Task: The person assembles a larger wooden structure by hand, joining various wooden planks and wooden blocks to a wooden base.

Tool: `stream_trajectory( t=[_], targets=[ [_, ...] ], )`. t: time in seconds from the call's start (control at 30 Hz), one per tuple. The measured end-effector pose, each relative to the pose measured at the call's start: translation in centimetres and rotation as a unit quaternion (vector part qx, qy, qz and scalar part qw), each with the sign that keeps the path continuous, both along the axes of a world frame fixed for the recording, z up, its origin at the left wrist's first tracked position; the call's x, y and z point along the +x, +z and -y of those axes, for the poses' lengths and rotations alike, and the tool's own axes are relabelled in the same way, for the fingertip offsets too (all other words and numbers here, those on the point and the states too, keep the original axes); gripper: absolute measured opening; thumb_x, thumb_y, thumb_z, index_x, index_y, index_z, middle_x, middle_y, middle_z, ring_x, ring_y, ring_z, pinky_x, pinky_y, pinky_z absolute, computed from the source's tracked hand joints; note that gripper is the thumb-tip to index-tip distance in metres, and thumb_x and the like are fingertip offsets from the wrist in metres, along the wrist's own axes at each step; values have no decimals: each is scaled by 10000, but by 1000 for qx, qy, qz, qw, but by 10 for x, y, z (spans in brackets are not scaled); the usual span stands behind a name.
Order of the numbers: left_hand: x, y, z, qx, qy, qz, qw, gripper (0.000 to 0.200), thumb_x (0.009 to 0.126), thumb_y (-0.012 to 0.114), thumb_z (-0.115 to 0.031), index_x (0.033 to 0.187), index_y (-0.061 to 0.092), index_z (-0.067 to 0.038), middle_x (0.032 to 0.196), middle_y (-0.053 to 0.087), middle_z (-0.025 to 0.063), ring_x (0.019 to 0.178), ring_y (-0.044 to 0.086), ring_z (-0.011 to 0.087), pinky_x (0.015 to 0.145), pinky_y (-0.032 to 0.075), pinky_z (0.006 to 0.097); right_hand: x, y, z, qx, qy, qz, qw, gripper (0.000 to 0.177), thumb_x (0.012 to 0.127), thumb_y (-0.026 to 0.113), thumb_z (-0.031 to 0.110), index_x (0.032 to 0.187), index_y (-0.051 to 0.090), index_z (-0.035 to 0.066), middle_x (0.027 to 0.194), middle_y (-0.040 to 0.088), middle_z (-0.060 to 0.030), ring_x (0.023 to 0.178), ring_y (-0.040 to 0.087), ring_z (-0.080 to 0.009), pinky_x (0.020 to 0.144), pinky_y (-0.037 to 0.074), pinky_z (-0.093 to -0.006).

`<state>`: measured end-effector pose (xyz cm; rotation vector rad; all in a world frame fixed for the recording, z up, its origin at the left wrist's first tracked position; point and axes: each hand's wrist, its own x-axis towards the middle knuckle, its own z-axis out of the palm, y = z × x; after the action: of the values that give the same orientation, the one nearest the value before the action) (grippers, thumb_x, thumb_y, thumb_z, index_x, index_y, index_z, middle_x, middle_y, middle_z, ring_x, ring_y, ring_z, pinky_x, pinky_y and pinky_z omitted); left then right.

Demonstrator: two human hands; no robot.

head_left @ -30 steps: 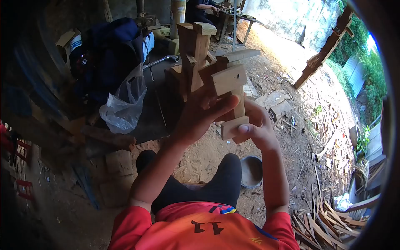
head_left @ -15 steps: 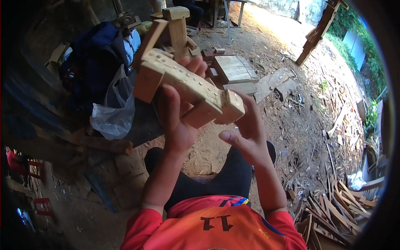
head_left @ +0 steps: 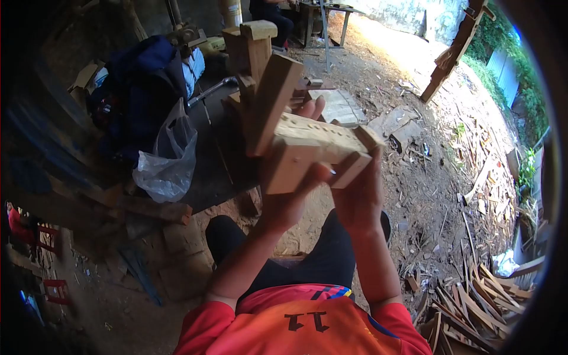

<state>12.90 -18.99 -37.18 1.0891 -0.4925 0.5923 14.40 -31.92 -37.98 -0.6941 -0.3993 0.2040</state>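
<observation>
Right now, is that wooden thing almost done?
It looks mostly built. The wooden piece already has several blocks joined and rows of small holes along its top. The left hand and right hand hold it up, tilted. I can't tell what is left to do. A similar joined piece stands behind it.

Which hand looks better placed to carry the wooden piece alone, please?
Left, probably. The left hand reaches around the middle of the wooden piece, fingers showing over its top, so its grip sits near the bulk. The right hand holds only the end block.
</observation>
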Motion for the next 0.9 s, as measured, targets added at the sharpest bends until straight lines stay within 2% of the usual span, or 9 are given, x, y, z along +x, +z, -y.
stream_trajectory(
  t=[0.07, 0.13, 0.2, 0.33, 0.5, 0.6, 0.73, 0.83, 0.9],
  targets=[
    [0, 3, 6, 59, 42, 24, 997, 851, 922, 822, -253, 1561, 348, 49, 1590, 465, 208, 1491, 422, 281, 1213, 355, 439, 18, 13, 15, -9, -45, 17, 999, 618, 1109, 393, 541, 1495, 408, 58, 1499, 520, -231, 1330, 584, -343, 1084, 531, -492],
    [-4, -23, -9, 157, 22, -54, 986, 681, 934, 780, -170, 1488, 450, 47, 1518, 532, 189, 1425, 492, 276, 1176, 399, 435, 42, 25, 44, -3, -96, 62, 993, 548, 1143, 362, 406, 1593, 340, 94, 1536, 462, -258, 1380, 523, -421, 1180, 441, -541],
    [-7, -27, -21, 219, 41, -126, 967, 406, 944, 715, -84, 1323, 621, 29, 1346, 647, 151, 1223, 634, 255, 1077, 484, 421, 61, 48, 69, -99, -165, 127, 973, 525, 1126, 436, 306, 1581, 383, 49, 1508, 517, -223, 1359, 558, -349, 1143, 470, -447],
    [-9, -4, -39, 106, 36, -102, 988, 352, 951, 720, -88, 1282, 656, 15, 1242, 706, 140, 1146, 680, 226, 1034, 511, 380, 63, 113, 84, -256, -189, 142, 937, 502, 1086, 541, 330, 1472, 526, 10, 1346, 650, -163, 1178, 674, -257, 995, 549, -374],
    [-8, 59, -36, 251, 53, -68, 964, 401, 938, 797, -168, 1273, 665, 9, 1137, 756, 114, 1148, 693, 198, 1034, 519, 378, 58, 142, 64, -425, -65, 316, 846, 513, 1036, 667, 401, 1397, 608, 42, 1154, 736, -120, 997, 725, -186, 855, 581, -358],
    [0, 60, -14, 255, -24, -65, 965, 487, 912, 806, -95, 1343, 608, 12, 1222, 719, 89, 1138, 684, 142, 1008, 546, 320, 52, 150, 43, -497, -55, 371, 783, 501, 1063, 619, 314, 1467, 536, 31, 1184, 713, -115, 1084, 686, -194, 958, 544, -344],
    [1, 73, -12, 151, 13, -95, 984, 414, 898, 850, -131, 1228, 649, 18, 1081, 766, 106, 943, 735, 120, 797, 599, 264, 39, 145, 27, -404, -172, 381, 814, 584, 1052, 637, 323, 1537, 458, 51, 1295, 672, -146, 1194, 649, -221, 1011, 524, -363],
    [6, 72, -27, 118, 37, -42, 991, 425, 895, 851, -129, 1227, 642, 35, 1055, 767, 111, 957, 733, 127, 806, 609, 275, 30, 116, 34, -434, -399, 522, 616, 851, 855, 838, 332, 1546, 439, 35, 1433, 584, -205, 1359, 548, -333, 1138, 430, -471],
    [2, 84, -31, 118, 59, -68, 989, 448, 886, 862, -133, 1237, 646, 42, 1082, 766, 122, 982, 734, 143, 841, 606, 287, 12, 98, 42, -526, -365, 519, 566, 1013, 732, 932, 362, 1547, 430, 33, 1469, 557, -203, 1359, 550, -386, 1142, 433, -509]
  ],
)
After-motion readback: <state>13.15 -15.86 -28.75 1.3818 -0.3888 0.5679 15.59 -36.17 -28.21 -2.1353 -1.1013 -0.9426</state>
